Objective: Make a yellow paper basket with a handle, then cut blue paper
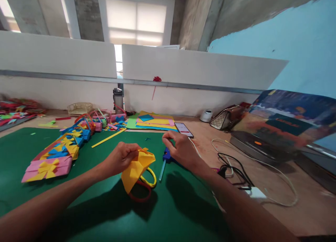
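Observation:
My left hand [124, 158] is closed on a folded yellow paper piece [135, 170], shaped like a small open bag, held above the green mat [105, 203]. Partly hidden below the paper are two loops, one yellow and one red, that look like scissors handles [152, 180]. My right hand [181, 149] hovers to the right with thumb and forefinger curled together; whatever they pinch, if anything, is too small to tell. Just beneath it lies a blue glue gun [167, 153], largely covered by the hand, with a pale glue stick [162, 170] poking out toward me.
Finished paper bags with bows [48, 168] line the left side. Behind are a yellow strip [109, 138], coloured paper sheets [157, 122], a phone [184, 130] and a bottle [118, 100]. Cables [236, 168], a handbag [225, 117] and a dark box-like device [254, 147] occupy the right.

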`<state>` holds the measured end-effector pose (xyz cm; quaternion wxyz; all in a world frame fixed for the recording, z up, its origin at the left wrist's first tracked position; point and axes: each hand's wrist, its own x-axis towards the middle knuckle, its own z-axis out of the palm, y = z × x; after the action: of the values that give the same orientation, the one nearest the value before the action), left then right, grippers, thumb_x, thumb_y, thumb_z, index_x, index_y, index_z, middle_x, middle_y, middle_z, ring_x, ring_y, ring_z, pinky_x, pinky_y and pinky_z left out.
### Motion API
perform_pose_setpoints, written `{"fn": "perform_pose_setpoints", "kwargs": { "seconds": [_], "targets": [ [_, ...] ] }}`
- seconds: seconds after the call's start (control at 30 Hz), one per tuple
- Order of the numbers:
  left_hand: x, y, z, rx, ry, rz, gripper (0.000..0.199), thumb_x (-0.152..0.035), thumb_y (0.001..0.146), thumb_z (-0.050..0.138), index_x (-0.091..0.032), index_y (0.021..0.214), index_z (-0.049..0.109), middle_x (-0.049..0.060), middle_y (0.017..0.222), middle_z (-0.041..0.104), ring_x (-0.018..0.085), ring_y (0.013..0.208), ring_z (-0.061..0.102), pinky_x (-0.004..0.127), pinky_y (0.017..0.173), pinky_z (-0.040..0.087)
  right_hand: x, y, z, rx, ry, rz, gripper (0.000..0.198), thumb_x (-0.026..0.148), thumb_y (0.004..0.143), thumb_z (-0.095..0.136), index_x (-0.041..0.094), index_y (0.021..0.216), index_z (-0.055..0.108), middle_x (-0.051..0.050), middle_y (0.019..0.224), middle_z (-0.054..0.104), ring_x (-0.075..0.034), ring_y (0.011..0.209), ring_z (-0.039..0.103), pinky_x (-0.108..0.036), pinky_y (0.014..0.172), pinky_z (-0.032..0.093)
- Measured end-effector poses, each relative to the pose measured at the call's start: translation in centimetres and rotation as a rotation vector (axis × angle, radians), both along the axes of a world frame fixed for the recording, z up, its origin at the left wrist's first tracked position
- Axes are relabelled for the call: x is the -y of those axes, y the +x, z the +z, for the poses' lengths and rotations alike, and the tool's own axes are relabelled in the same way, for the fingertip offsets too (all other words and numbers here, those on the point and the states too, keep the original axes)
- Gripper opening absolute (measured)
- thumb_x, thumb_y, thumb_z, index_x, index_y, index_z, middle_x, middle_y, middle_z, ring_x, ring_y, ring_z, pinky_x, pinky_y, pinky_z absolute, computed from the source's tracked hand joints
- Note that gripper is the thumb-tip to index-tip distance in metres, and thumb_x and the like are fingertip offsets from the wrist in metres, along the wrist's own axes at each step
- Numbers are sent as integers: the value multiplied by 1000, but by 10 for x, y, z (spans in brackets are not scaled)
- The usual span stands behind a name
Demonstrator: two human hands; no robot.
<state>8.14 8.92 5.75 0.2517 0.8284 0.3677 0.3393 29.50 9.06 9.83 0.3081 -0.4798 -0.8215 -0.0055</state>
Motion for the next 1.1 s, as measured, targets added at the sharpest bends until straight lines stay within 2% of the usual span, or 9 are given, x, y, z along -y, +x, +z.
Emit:
{"fn": "perform_pose_setpoints", "kwargs": {
  "seconds": [0.07, 0.2, 0.33, 0.43, 0.53, 0.63, 0.83, 1.0, 1.1],
  "targets": [
    [-5, -3, -1, 61, -46, 46, 27, -26, 82, 37, -11, 71, 57, -3, 55, 44, 7, 49, 37, 15, 43, 27, -1, 10, -4, 298, 10, -140, 13, 18, 83, 47, 15, 77, 58, -7, 78, 64, -17, 72, 58, -26, 66, 39],
    [-10, -5, -1, 153, -99, 51, 26, -30, 80, 40, -11, 70, 56, -3, 57, 46, 7, 50, 37, 16, 44, 29, 0, 29, -28, 718, -165, -307, 19, 24, 81, 54, 14, 96, 58, -14, 92, 64, -28, 92, 59, -34, 72, 41],
    [-8, -4, -1, 172, -124, 43, 26, -30, 79, 41, -11, 68, 56, -3, 57, 46, 7, 50, 38, 16, 43, 29, -6, 42, -53, 739, -270, -326, 34, 23, 79, 57, 13, 111, 52, -14, 89, 66, -28, 82, 63, -34, 66, 44],
    [-7, -3, 1, 158, -108, 57, 26, -28, 79, 40, -11, 69, 56, -3, 56, 46, 7, 49, 38, 15, 43, 28, -13, 46, -60, 708, -291, -317, 46, 18, 80, 53, 12, 124, 42, -14, 94, 66, -26, 86, 63, -33, 69, 45],
    [-7, -5, 3, 169, -83, 70, 26, -28, 79, 41, -10, 71, 58, -2, 57, 48, 7, 51, 39, 16, 44, 29, -16, 51, -55, 582, -259, -268, 46, 14, 82, 45, 11, 127, 38, -16, 107, 62, -24, 95, 60, -31, 75, 45],
    [-8, -7, 6, 200, -99, 56, 27, -30, 79, 42, -10, 72, 59, -1, 59, 50, 8, 52, 41, 16, 45, 31, -18, 56, -44, 217, -176, -241, 40, 19, 81, 42, 11, 121, 46, -15, 109, 61, -23, 95, 59, -31, 77, 45],
    [-11, -4, 2, 233, -201, 30, 28, -32, 78, 43, -10, 71, 58, -2, 58, 49, 7, 51, 40, 16, 45, 29, -9, 47, -20, -429, -292, -118, 44, 47, 70, 56, 12, 98, 60, -4, 77, 63, -17, 62, 56, -26, 53, 44],
    [-11, -1, -2, 244, -238, 46, 25, -31, 76, 44, -11, 69, 57, -3, 57, 48, 7, 50, 39, 17, 45, 28, 22, 19, -14, -428, -284, -47, 33, 46, 70, 56, 16, 81, 62, 0, 61, 56, -14, 53, 51, -25, 49, 43],
    [-12, -2, -2, 232, -237, 76, 25, -31, 77, 43, -11, 69, 56, -4, 55, 44, 7, 49, 36, 17, 44, 26, 41, 10, -11, -387, -287, 31, 36, 42, 70, 58, 22, 100, 60, 0, 75, 61, -17, 67, 57, -25, 57, 48]
  ]
}}
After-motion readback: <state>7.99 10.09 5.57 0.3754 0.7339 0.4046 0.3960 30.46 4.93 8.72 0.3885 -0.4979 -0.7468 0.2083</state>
